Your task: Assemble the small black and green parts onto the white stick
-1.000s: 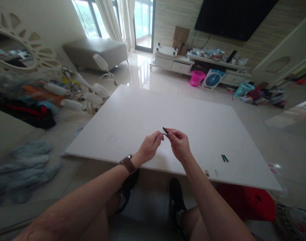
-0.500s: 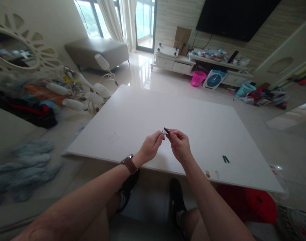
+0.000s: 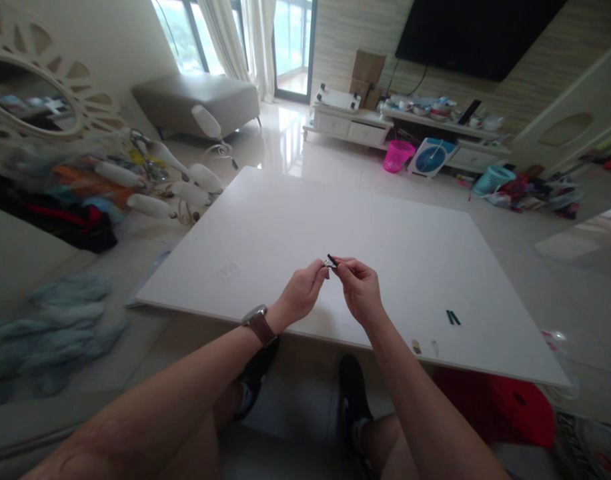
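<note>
My left hand [image 3: 301, 288], a watch on its wrist, pinches a small silvery piece [image 3: 328, 264] over the near part of the white table [image 3: 335, 213]. A short black strip [image 3: 332, 260] is gripped between the thumb and fingers of my right hand [image 3: 358, 285]. The strip and the silvery piece meet between the fingertips; whether they are joined I cannot tell. To the right lie two short dark green strips [image 3: 453, 318]. Near the front edge are a small yellow figure-like piece [image 3: 416, 347] and a small clear piece [image 3: 435, 347].
Several faint clear pieces [image 3: 227, 271] lie on the table's left. A chandelier with white shades [image 3: 190, 193] stands by the left edge. Under the right front is a red stool [image 3: 520, 407]. Beyond the table are a pink basket [image 3: 398, 155] and a blue fan [image 3: 430, 159].
Both hands keep their hold at nearly the same spot. The view has shifted very slightly.
</note>
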Tool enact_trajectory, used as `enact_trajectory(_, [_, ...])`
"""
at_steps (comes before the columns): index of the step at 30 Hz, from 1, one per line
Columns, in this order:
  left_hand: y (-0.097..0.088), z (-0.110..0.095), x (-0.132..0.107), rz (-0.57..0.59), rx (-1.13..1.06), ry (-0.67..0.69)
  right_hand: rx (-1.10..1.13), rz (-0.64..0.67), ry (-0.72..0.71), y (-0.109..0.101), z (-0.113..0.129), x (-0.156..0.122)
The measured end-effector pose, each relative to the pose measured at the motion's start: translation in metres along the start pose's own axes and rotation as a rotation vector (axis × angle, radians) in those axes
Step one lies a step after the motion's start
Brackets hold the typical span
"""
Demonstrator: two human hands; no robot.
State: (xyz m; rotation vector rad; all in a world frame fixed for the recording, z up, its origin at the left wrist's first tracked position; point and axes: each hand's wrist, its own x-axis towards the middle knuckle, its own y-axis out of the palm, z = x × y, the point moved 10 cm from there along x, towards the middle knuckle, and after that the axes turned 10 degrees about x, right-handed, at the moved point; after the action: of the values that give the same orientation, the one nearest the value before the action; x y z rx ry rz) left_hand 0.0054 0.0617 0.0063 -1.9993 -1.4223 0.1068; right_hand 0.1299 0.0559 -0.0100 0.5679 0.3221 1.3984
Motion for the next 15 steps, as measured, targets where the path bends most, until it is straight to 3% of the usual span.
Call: enact_trajectory(15, [0.0013,-0.0102,-0.0049,-0.022,0.025,0.042,-0.045,0.015,-0.041,0.0033,0.0050,-0.0086])
